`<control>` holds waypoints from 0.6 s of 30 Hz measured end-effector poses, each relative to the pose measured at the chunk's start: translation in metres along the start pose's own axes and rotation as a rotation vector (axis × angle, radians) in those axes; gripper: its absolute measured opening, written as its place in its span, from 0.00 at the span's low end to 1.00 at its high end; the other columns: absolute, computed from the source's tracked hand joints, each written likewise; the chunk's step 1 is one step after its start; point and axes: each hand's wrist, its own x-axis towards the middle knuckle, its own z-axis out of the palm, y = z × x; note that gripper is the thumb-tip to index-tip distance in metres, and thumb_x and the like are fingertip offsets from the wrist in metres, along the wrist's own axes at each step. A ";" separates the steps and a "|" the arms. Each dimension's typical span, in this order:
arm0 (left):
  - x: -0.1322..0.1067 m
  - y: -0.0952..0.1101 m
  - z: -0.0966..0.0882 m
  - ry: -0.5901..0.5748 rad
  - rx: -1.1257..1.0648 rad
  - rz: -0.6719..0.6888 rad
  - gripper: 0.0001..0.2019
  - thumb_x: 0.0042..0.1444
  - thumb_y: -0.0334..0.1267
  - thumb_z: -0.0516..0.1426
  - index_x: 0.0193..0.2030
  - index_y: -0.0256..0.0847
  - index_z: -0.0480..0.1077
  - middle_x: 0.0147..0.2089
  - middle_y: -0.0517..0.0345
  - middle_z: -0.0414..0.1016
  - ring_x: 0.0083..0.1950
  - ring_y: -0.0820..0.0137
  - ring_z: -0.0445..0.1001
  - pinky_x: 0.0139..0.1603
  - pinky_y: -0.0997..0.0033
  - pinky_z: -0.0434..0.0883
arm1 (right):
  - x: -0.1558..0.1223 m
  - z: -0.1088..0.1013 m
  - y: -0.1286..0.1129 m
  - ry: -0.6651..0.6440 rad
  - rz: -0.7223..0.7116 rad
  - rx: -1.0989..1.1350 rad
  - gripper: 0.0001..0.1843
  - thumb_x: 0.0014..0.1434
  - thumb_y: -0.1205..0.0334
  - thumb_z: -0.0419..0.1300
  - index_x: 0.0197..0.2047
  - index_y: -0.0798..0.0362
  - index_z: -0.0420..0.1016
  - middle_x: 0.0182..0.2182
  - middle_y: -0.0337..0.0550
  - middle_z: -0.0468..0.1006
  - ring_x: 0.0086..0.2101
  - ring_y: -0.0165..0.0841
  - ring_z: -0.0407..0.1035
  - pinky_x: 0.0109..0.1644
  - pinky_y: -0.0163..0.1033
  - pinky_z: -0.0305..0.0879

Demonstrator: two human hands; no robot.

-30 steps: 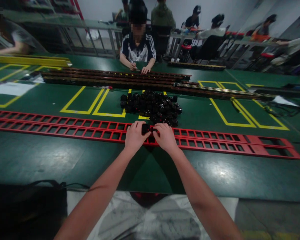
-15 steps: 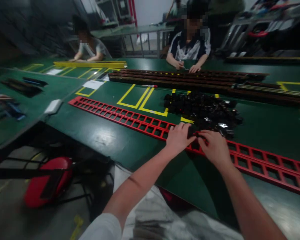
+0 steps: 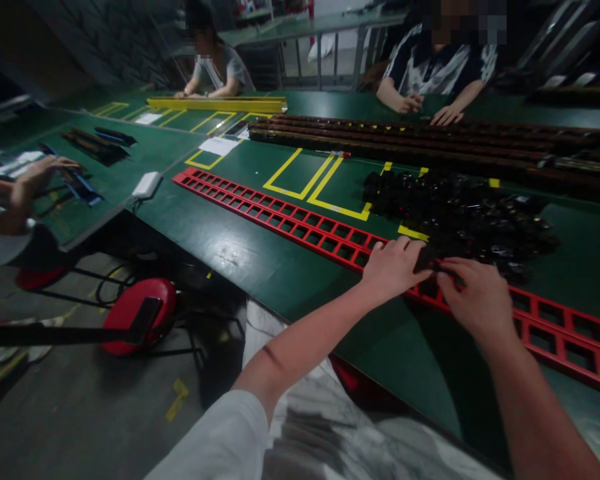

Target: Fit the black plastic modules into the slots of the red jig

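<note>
A long red frame with two rows of square openings [image 3: 275, 217] lies slantwise across the green table [image 3: 220, 247]. Over its middle, my left hand [image 3: 393, 267] has its fingers closed on a small black part [image 3: 425, 259]. My right hand [image 3: 477, 290] is just to the right, thumb and fingers pinched at the same black part, whose exact kind I cannot make out. Just beyond my hands is a heap of small black parts [image 3: 460, 207], some of them shiny.
Long dark brown strips [image 3: 380, 143] lie behind the heap, with a yellow channel [image 3: 215, 104] further left. Two co-workers sit across the table; another person's hand [image 3: 45, 173] works at the left. A red stool [image 3: 150, 300] stands below the table's left edge.
The whole view has shifted, so the table and my hands appear further right. Both hands stay together over the red frame at the black part. More of the left co-worker's arm shows.
</note>
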 end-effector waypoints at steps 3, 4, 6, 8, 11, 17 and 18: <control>0.000 0.000 0.001 0.008 0.005 0.011 0.22 0.65 0.51 0.56 0.61 0.41 0.65 0.55 0.53 0.74 0.55 0.61 0.74 0.54 0.58 0.66 | 0.000 0.000 0.001 0.003 -0.008 0.013 0.21 0.65 0.52 0.49 0.42 0.55 0.80 0.47 0.52 0.83 0.46 0.46 0.74 0.50 0.50 0.68; 0.000 0.000 0.002 0.011 0.009 0.015 0.22 0.65 0.51 0.56 0.60 0.41 0.66 0.55 0.53 0.74 0.55 0.61 0.74 0.54 0.57 0.66 | 0.000 0.001 0.001 0.005 -0.009 0.014 0.21 0.65 0.52 0.49 0.42 0.55 0.80 0.47 0.52 0.83 0.46 0.46 0.74 0.50 0.50 0.68; 0.000 -0.001 0.002 0.013 0.014 0.021 0.22 0.66 0.51 0.55 0.60 0.41 0.66 0.55 0.53 0.74 0.54 0.60 0.74 0.54 0.57 0.66 | 0.000 0.001 0.002 0.010 -0.006 0.014 0.21 0.65 0.52 0.49 0.42 0.54 0.80 0.47 0.51 0.83 0.46 0.47 0.74 0.50 0.50 0.69; -0.001 -0.001 0.001 0.006 0.013 0.029 0.22 0.66 0.50 0.54 0.61 0.40 0.65 0.55 0.52 0.74 0.54 0.60 0.74 0.54 0.56 0.66 | 0.000 0.001 0.002 0.019 -0.003 0.020 0.21 0.65 0.52 0.49 0.42 0.54 0.80 0.47 0.52 0.83 0.46 0.47 0.74 0.50 0.51 0.69; -0.002 0.000 -0.003 -0.022 0.006 0.049 0.24 0.66 0.50 0.54 0.63 0.39 0.63 0.57 0.50 0.73 0.56 0.59 0.73 0.55 0.55 0.66 | 0.000 0.000 -0.001 0.014 -0.002 0.039 0.20 0.65 0.52 0.50 0.44 0.53 0.80 0.49 0.53 0.82 0.48 0.47 0.73 0.51 0.52 0.67; -0.004 0.003 -0.010 -0.063 -0.001 0.031 0.24 0.64 0.39 0.50 0.67 0.39 0.60 0.60 0.47 0.70 0.57 0.58 0.72 0.56 0.55 0.65 | 0.000 -0.005 -0.010 -0.051 0.026 -0.012 0.20 0.63 0.54 0.52 0.49 0.52 0.79 0.52 0.55 0.80 0.51 0.50 0.70 0.48 0.54 0.64; -0.004 0.003 -0.010 -0.061 0.000 0.029 0.24 0.64 0.39 0.50 0.66 0.39 0.60 0.60 0.47 0.70 0.57 0.59 0.72 0.56 0.55 0.64 | 0.000 -0.005 -0.010 -0.049 0.028 -0.014 0.20 0.63 0.54 0.52 0.50 0.52 0.79 0.53 0.55 0.80 0.51 0.50 0.70 0.48 0.54 0.63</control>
